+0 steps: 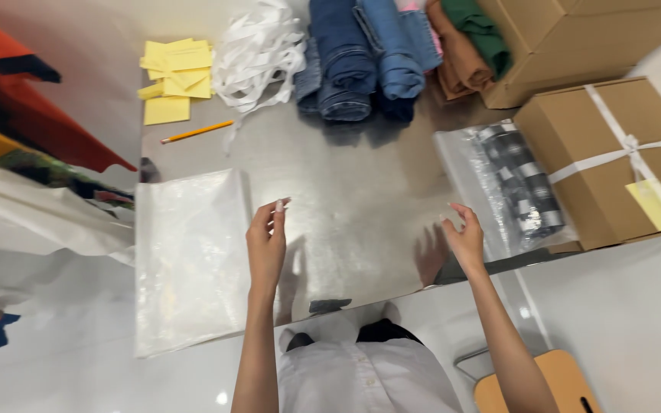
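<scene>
Plastic bags [189, 256] are stacked on the steel table [361, 206], just left of the left hand [267, 243]; right hand [464, 239] is held open, empty, beside a bagged plaid garment [518, 187].

Bright, even light from overhead, with some blur and wide-angle bending.

The steel table [346, 199] shines with soft glare and dim reflections of the folded jeans [361, 61]. Both hands cast faint shadows onto the metal below them. The clear plastic sheet [189, 260] glints whitish. Edges bow outward, the floor [621, 306] looks washed out, and the whole view is slightly soft.
</scene>
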